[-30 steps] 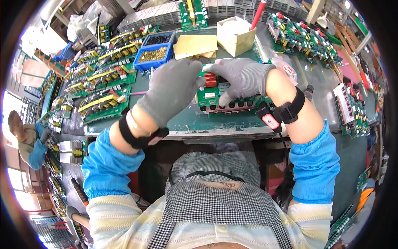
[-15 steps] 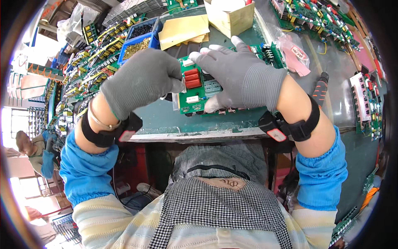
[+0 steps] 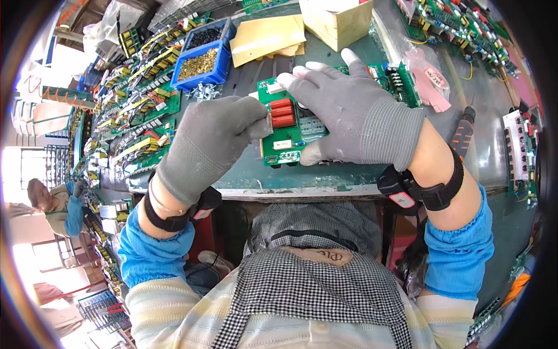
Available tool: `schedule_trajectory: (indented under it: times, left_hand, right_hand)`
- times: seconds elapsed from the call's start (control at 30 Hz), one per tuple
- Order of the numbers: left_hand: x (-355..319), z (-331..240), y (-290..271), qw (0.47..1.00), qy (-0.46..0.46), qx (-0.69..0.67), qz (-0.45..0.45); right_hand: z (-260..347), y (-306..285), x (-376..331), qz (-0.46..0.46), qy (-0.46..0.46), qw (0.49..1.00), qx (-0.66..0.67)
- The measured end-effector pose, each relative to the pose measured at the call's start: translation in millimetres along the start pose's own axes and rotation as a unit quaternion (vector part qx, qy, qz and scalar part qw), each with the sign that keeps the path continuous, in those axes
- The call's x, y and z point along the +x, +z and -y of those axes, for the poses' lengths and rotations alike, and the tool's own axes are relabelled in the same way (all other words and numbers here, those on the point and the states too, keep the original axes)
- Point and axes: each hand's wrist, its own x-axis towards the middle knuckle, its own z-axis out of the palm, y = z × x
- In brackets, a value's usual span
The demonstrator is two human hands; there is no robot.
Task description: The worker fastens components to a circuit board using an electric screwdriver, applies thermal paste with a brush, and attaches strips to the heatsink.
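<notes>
A green circuit board (image 3: 270,156) lies on the bench in front of me, bearing a group of red cylindrical parts (image 3: 283,112) and a white block part (image 3: 282,145). Spread over its middle and right side is my gloved right hand (image 3: 354,113), fingers apart, thumb at the near edge. My gloved left hand (image 3: 218,139) is closed in a pinch at the board's left edge, beside the red parts. Whatever the pinched fingers hold is too hidden to make out.
Blue bins (image 3: 203,64) of brass-coloured and black small parts stand at the back left, with loose silvery hardware (image 3: 203,92) in front. Yellow envelopes (image 3: 267,38) and a box (image 3: 337,26) are behind the board. Assembled boards (image 3: 139,110) crowd the left; a screwdriver-like tool (image 3: 463,134) lies right.
The view has shifted slightly. My left hand has drawn a little nearer to me, still pinched at the board's left edge, uncovering the loose silvery hardware. My right hand stays spread on the board.
</notes>
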Motion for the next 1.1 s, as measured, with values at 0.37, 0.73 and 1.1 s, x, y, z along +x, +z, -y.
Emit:
schedule_trajectory:
  times: [0.37,0.73,1.1]
  left_hand:
    - [-54.5,51.4,32.8,0.947,-0.074,-0.294,-0.107]
    - [-37.2,39.8,73.7,0.975,-0.02,0.16,-0.156]
    - [-40.6,30.3,114.6,0.971,-0.012,0.025,-0.236]
  right_hand:
    - [-2.7,-8.7,-2.2,0.025,-0.032,0.999,-0.008]
    - [2.8,-18.5,13.4,0.1,-0.007,0.994,0.043]
    - [-1.3,-15.7,9.9,0.087,-0.006,0.995,0.05]
